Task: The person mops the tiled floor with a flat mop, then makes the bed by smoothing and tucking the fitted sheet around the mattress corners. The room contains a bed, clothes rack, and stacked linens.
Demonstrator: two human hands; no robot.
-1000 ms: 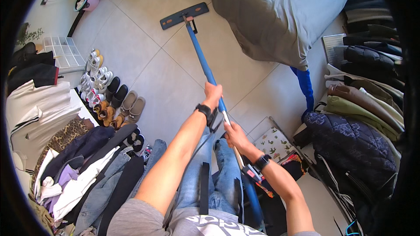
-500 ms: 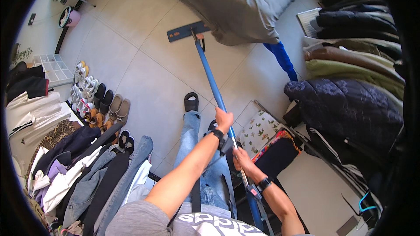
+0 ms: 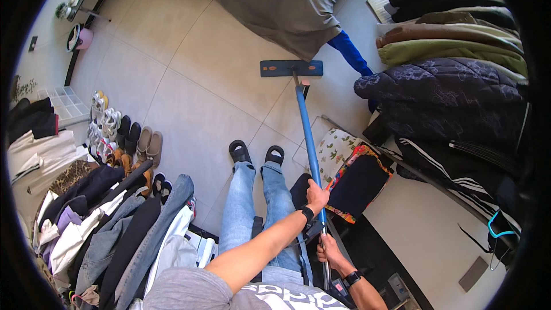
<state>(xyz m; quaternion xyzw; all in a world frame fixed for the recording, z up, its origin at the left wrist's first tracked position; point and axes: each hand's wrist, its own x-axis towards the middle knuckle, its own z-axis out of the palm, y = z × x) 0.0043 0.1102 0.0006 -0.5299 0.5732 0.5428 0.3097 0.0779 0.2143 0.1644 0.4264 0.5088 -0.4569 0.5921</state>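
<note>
A flat mop with a long blue pole (image 3: 310, 138) slants across the floor in front of me. Its dark blue rectangular mop head (image 3: 275, 69) lies flat on the tiles, beside the hanging edge of a grey bed cover (image 3: 287, 28). My left hand (image 3: 317, 196) is wrapped round the blue part of the pole. Lower down, my right hand (image 3: 333, 252) grips the silver section close to my body.
Clothes on a rack (image 3: 138, 229) and rows of shoes (image 3: 123, 135) stand at the left. More hanging jackets (image 3: 442, 89) line the right side, near a cactus-print cloth (image 3: 333, 155). Bright blue fabric (image 3: 350, 51) hangs by the bed. A pink bin (image 3: 85, 38) stands far left.
The mop head has moved right and nearer, turning squarer to me. Both hands have shifted nearer and to the right with the pole. My feet now stand side by side.
</note>
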